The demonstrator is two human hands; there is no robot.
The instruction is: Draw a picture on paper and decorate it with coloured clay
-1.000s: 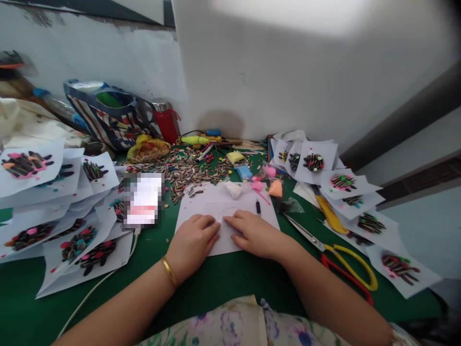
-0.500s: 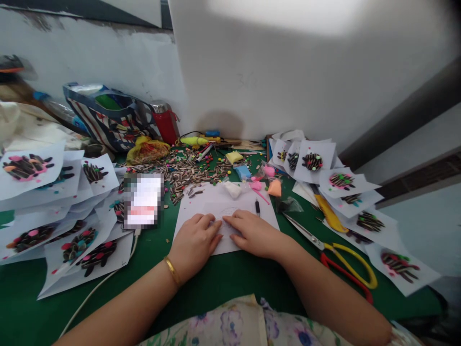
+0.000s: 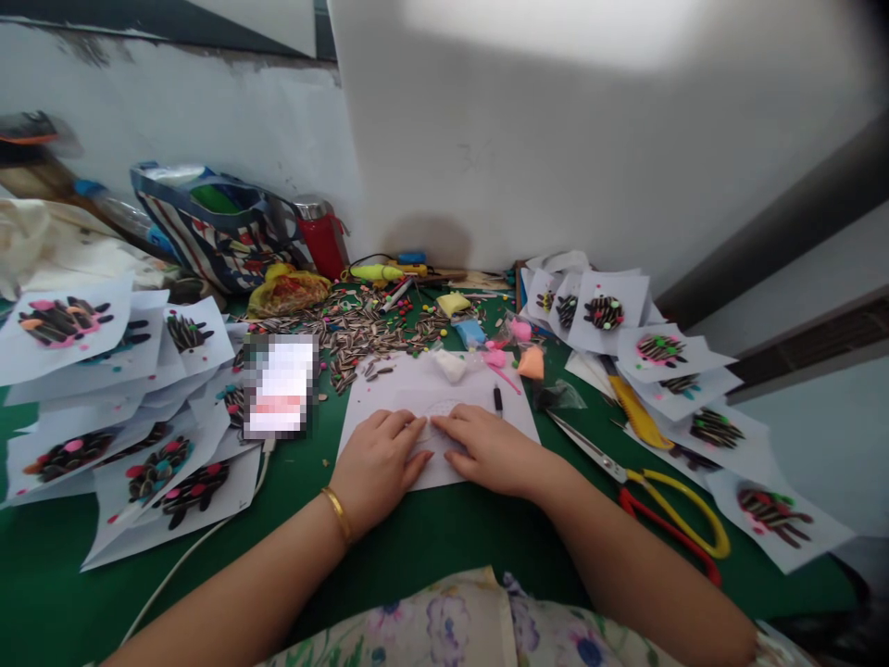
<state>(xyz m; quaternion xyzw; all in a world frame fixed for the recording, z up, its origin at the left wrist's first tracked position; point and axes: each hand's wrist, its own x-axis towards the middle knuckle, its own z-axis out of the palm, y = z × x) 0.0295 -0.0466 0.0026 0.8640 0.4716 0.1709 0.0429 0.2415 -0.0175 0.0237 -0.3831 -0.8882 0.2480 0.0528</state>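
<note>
A white sheet of paper [image 3: 389, 392] lies in front of me on the green tabletop, with a faint rounded outline just beyond my fingertips. My left hand [image 3: 381, 459] rests on the sheet, its fingers stretched forward and its thumb held apart. Opposite it, my right hand [image 3: 486, 449] also lies on the paper with fingers extended. The two sets of fingertips nearly meet at the middle of the sheet. Whatever may be under them is hidden. A black pen [image 3: 497, 400] lies beside my right hand, and a bag of white clay [image 3: 450, 367] sits beyond the fingers.
Sunflower seeds [image 3: 361, 329] are heaped at the back. Bags of blue clay [image 3: 470, 332] and orange clay [image 3: 532, 362] lie nearby. Scissors [image 3: 618, 471] and a yellow cutter [image 3: 635, 408] are on the right. Seed-decorated cards [image 3: 173, 445] flank both sides; a phone [image 3: 281, 384] lies left.
The camera view has shifted slightly. My hands stay at nearly the same place on the paper, with only a small movement of the left fingers and thumb.
</note>
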